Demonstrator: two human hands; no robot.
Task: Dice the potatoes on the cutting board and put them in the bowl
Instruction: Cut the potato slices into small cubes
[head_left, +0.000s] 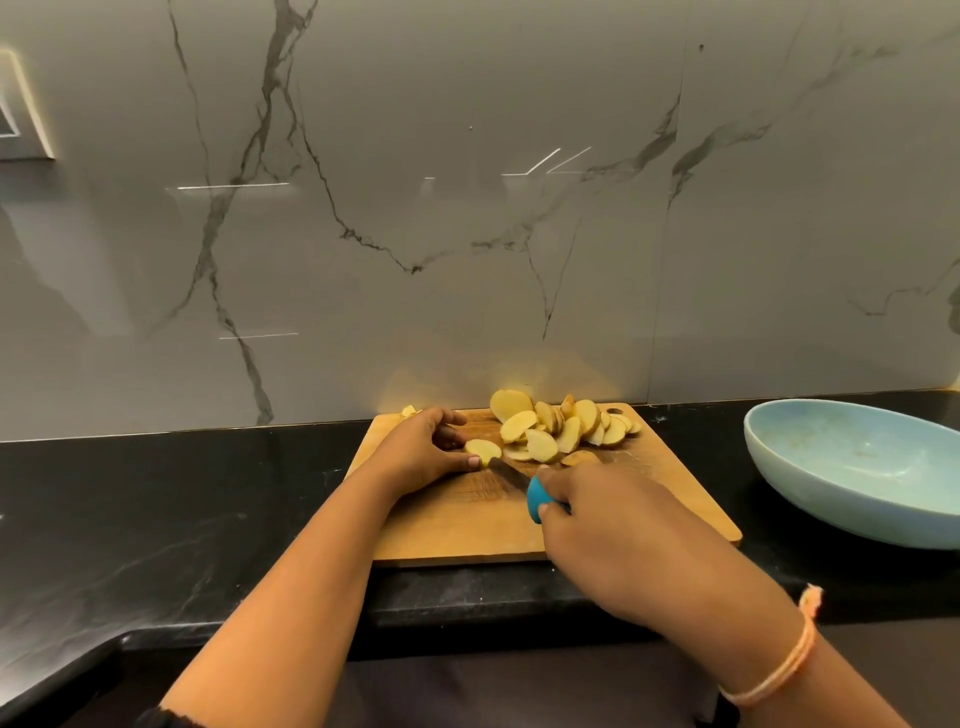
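Centre frame, the left hand (423, 449) is pinching a pale yellow potato slice (482, 450) flat on the wooden cutting board (457, 530), steadying it while the right hand (597, 519), wrapped round the blue-handled knife (537, 500), is angling the blade in. The light-blue ceramic bowl (779, 467) is waiting at right.

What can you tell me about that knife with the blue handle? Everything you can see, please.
The knife is small, with a rounded bright blue handle, plastic by its look, and a short dark blade. The right hand grips the handle and hides most of it. The blade lies low over the wooden cutting board, pointing away and to the left, its tip at a potato slice that the left hand holds in place. Whether the edge has entered the slice cannot be told.
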